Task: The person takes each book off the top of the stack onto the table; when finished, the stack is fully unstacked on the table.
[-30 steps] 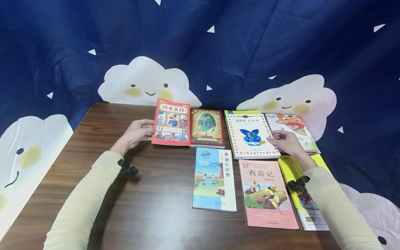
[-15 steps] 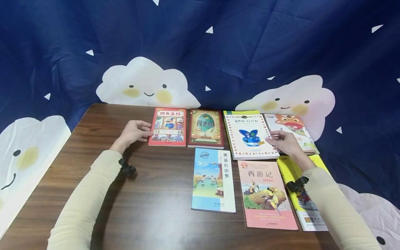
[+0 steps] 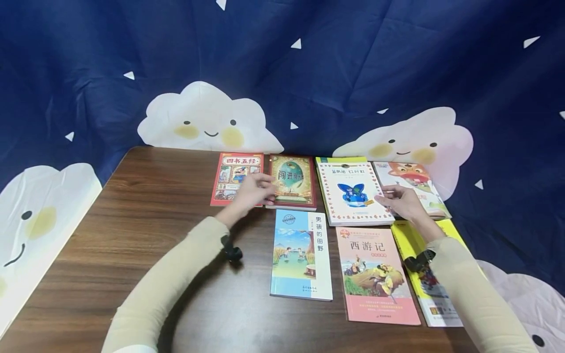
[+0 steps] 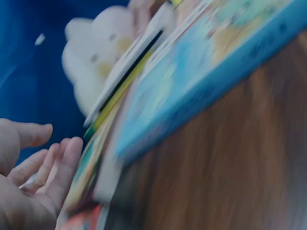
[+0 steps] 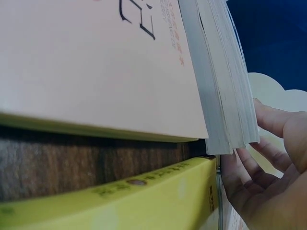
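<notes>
Wooden table (image 3: 145, 206); left hand (image 3: 253, 192) over red book (image 3: 229, 176)

Wooden table (image 3: 145, 206), seemingly fabric cloud-print backdrop (image 3: 353, 73)

A staged home-like corner: a wooden tabletop (image 3: 145, 235) with children's books (image 3: 301, 253) before a cloud-printed blue curtain (image 3: 309, 73).

1. Seven books lay on the worktop (image 3: 145, 220), four in a back row, three in front.
2. The comic-panel book (image 3: 229, 176) lay leftmost in the back row, the globe book (image 3: 295, 179) just right of it.
3. The left hand (image 3: 253, 193) lay over their shared edge.
4. The right hand (image 3: 403, 201) rested at the butterfly book (image 3: 350, 189), whose right edge overlapped the fox book (image 3: 415, 179).
</notes>
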Demonstrator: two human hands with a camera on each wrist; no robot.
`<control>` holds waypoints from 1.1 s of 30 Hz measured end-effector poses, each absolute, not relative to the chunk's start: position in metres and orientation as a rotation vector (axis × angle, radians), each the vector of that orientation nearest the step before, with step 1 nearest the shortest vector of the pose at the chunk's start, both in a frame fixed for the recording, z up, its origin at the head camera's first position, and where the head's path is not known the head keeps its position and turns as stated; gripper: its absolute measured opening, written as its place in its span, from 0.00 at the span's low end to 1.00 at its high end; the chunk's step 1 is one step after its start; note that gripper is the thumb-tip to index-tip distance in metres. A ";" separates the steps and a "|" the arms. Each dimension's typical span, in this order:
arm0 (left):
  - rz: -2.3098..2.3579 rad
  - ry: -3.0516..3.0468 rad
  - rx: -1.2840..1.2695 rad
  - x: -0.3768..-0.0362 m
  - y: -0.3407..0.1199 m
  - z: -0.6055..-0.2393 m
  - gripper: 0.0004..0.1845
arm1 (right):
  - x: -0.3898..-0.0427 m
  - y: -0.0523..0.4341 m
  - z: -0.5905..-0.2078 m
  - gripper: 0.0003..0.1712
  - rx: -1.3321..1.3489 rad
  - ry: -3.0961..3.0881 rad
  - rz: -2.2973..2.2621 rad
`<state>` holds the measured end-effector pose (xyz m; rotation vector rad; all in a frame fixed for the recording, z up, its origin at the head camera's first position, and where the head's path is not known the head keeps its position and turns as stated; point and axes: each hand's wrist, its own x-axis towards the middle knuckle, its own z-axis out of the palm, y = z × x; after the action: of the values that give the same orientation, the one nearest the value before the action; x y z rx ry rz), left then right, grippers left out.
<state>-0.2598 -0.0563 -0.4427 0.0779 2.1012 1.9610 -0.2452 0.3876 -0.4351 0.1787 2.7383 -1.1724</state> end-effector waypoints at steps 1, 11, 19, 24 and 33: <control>1.963 2.059 0.103 -0.257 -0.044 -0.444 0.24 | -0.245 0.388 -0.435 0.42 0.181 2.735 -1.175; 1.945 1.918 0.137 -0.245 0.044 -0.450 0.24 | -0.242 0.391 -0.435 0.41 0.174 2.713 -1.153; 1.900 1.936 0.101 -0.247 0.071 -0.453 0.22 | -0.242 0.390 -0.434 0.42 0.179 2.712 -1.148; 1.876 1.977 0.096 -0.248 0.076 -0.453 0.23 | -0.240 0.386 -0.436 0.40 0.186 2.743 -1.171; 1.913 1.997 0.030 -0.252 0.082 -0.454 0.30 | -0.239 0.381 -0.439 0.40 0.145 2.810 -1.160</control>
<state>-0.2519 0.0818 -0.4535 0.0301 1.9968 1.9129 -0.2390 0.3813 -0.4393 0.1453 2.8097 -1.1597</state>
